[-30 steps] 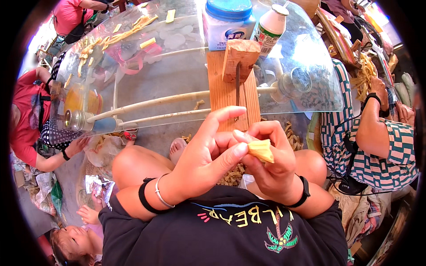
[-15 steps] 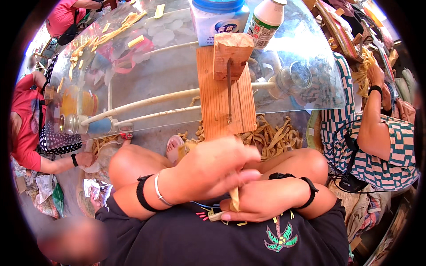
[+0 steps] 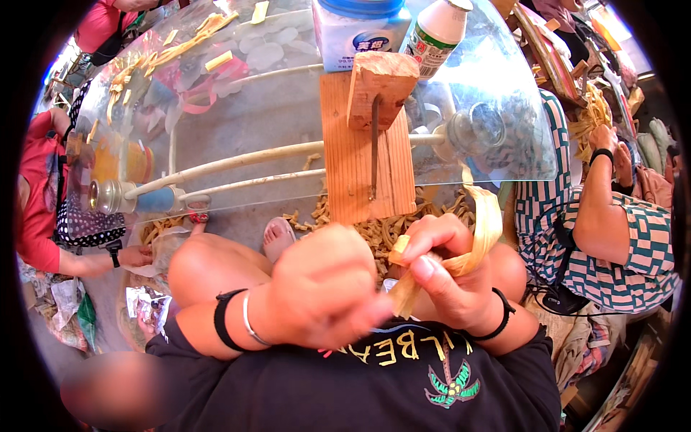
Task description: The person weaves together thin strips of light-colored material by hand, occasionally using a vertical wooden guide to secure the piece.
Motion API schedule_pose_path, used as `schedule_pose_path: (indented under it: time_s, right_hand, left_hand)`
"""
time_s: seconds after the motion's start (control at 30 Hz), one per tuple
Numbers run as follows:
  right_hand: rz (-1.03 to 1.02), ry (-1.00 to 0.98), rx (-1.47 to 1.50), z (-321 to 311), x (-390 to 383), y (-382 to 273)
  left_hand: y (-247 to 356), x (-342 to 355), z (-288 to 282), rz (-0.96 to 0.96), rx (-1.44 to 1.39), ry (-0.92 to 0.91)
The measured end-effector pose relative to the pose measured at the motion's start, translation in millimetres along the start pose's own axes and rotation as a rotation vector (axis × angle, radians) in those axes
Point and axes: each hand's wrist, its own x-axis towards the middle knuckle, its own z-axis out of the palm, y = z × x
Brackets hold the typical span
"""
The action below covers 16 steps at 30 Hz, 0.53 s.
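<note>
Held in my right hand (image 3: pixel 461 288) is a long, pale yellow, ribbon-like strip (image 3: pixel 484 223). One part loops up over the back of the fingers, and a short folded end pokes out between thumb and forefinger. Another length hangs below toward my left hand (image 3: pixel 320 284), which is curled closed beside it. The left fingertips are smeared by motion, and what they grip, if anything, is hidden. Just beyond both hands, a wooden board (image 3: pixel 342 158) juts over the table edge, bearing a wooden block (image 3: pixel 389 75) with a thin metal rod (image 3: pixel 373 155).
The board lies on a glass-topped table (image 3: pixel 252 108) with a blue-lidded tub (image 3: pixel 360 36), a white bottle (image 3: pixel 439 32) and scattered yellow strips (image 3: pixel 194 43). Cut tan pieces (image 3: pixel 317 223) heap on the floor below. Other people sit at left and right, one handling strips (image 3: pixel 594 108).
My right hand has risen and turned, bringing the looped strip up into sight. My left hand has shifted slightly left and down, its fingers now more curled.
</note>
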Motion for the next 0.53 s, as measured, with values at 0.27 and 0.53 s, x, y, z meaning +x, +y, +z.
schedule_pose_path:
  time_s: [0.27, 0.53]
  right_hand:
    - [-0.06, -0.12, 0.058, 4.5, -3.8, 4.5]
    - [-0.47, 0.058, -1.005, 3.1, 7.1, 9.1]
  left_hand:
    - [-16.0, -0.3, 4.0, -0.177, -0.361, 0.041]
    - [-0.1, -2.4, 9.3, -0.429, -0.295, 0.106]
